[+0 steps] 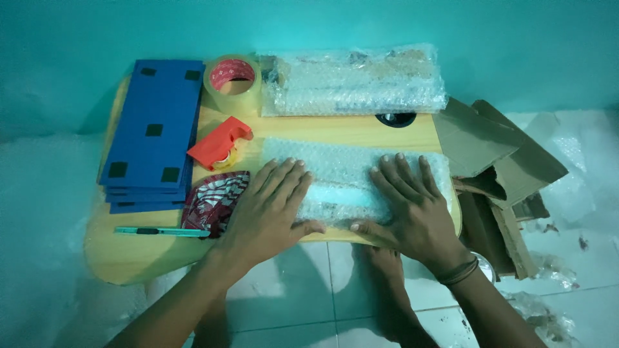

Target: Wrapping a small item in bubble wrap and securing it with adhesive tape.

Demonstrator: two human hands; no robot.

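Note:
My left hand (pixel 271 206) and my right hand (pixel 409 203) lie flat, fingers spread, on a sheet of bubble wrap (pixel 345 167) folded over a pale flat item on a small wooden table (pixel 129 258). The left hand presses the wrap's left part, the right hand its right part; both thumbs point toward each other at the near edge. A dark cord bracelet circles my right wrist.
A stack of blue boards (pixel 155 122) lies at the left, with a roll of clear tape (pixel 232 84), a red tape dispenser (pixel 220 143), a patterned cloth (pixel 213 200) and a teal cutter (pixel 161 231). A bubble-wrapped bundle (pixel 354 80) sits at the back. Cardboard pieces (pixel 496 167) lie right.

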